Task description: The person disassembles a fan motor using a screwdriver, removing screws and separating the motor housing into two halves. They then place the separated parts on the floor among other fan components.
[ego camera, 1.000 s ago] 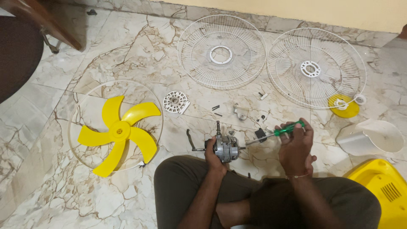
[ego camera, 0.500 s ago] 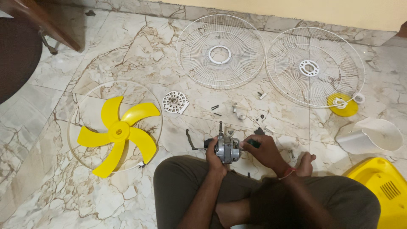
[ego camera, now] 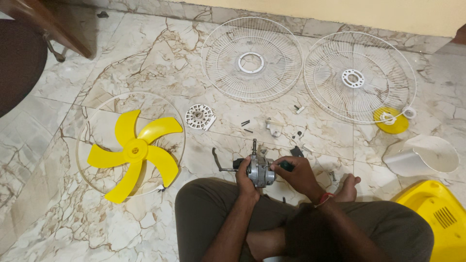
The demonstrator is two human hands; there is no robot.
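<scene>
I sit cross-legged on a marble floor. My left hand (ego camera: 244, 180) grips a small metal fan motor (ego camera: 258, 170) with its shaft pointing up, held just above my knees. My right hand (ego camera: 297, 175) is closed around a green-handled screwdriver (ego camera: 286, 166), whose tip is pressed against the motor's right side. Most of the screwdriver is hidden inside my fist. A thin dark bent rod (ego camera: 217, 162) sticks out of the motor to the left.
A yellow fan blade (ego camera: 133, 151) lies inside a thin white ring at left. Two white wire fan guards (ego camera: 251, 59) (ego camera: 358, 77) lie at the back. Small screws and parts (ego camera: 273, 127), a round white plate (ego camera: 199, 117), a yellow cap (ego camera: 390, 121), a white housing (ego camera: 423, 156) and a yellow body (ego camera: 437, 216) are around.
My right hand has come in from the right with the screwdriver and now sits tight against the motor. The left hand keeps holding the motor in place.
</scene>
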